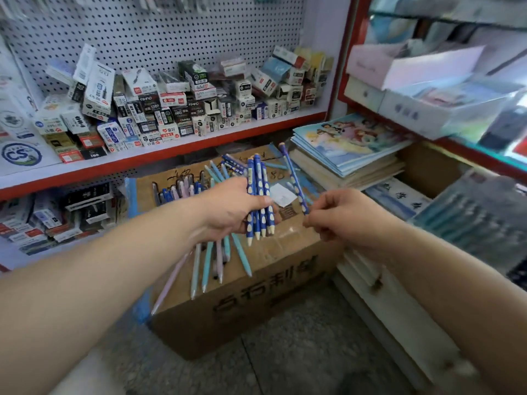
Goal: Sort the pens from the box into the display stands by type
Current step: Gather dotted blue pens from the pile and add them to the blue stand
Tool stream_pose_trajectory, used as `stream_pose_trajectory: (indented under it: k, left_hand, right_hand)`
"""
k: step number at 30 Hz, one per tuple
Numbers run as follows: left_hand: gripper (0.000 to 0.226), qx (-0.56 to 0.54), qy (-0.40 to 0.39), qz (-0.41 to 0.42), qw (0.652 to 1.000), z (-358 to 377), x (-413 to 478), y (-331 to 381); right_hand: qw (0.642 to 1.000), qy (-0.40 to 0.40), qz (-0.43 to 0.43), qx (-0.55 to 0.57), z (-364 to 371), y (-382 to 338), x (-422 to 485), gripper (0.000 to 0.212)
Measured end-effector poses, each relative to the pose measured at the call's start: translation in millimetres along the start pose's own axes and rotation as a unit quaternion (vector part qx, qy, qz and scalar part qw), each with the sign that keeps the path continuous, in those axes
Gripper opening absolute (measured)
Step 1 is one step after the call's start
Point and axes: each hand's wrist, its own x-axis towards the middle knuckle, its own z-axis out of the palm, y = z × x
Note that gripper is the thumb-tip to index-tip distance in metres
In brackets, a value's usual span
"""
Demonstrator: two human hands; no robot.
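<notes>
Gripping a mixed bundle of pens [258,192] mid-barrel in the left hand [228,212], pinching one spotted blue pen [293,178] by its lower end in the right hand [342,218] just beside, over the cardboard box [256,303]: light, stiff, probably slick, likely safest taken mid-barrel.

2 bare forearms [114,266], left hand [228,208], right hand [342,215], both bare

Open floor [299,354] before carton [228,317] (shelves [171,151] flanking)

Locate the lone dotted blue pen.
Head view, right of centre: right hand pinches the pen by its lower end, over the box, beside the bundle in the left hand.
</notes>
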Motion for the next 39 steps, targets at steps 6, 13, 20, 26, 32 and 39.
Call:
stream_pose_trajectory:
  k: [6, 13, 20, 26, 32, 39]
  left_hand:
    - [0.004, 0.038, -0.054, 0.026, 0.997, 65.8, -8.9, 41.6]
    - [0.009, 0.076, -0.178, 0.035, 0.980, 167.2, 1.3, 43.5]
    - [0.016, 0.101, -0.284, 0.042, 0.953, 270.7, 19.4, 37.3]
    - [0.015, 0.123, -0.354, 0.026, 0.927, 344.1, 37.4, 20.8]
    - [0.018, 0.135, -0.337, 0.011, 0.932, 361.5, 63.0, 5.7]
    - [0.024, 0.133, -0.358, -0.015, 0.924, 357.5, 79.7, -5.8]
  right_hand:
    - [0.995, 0.085, -0.004, -0.047, -54.3, 26.5, -57.5, 0.022]
    - [0.977, 0.198, 0.069, -0.030, -107.1, 79.3, -132.1, 0.016]
    - [0.925, 0.356, 0.097, -0.087, -174.0, 131.1, -188.6, 0.020]
    - [0.890, 0.437, 0.125, -0.041, -208.8, 182.8, -207.7, 0.010]
    - [0.880, 0.451, 0.118, -0.088, -217.9, 197.0, -197.3, 0.007]
    - [0.897, 0.412, 0.148, -0.058, -222.1, 209.8, -146.0, 0.012]
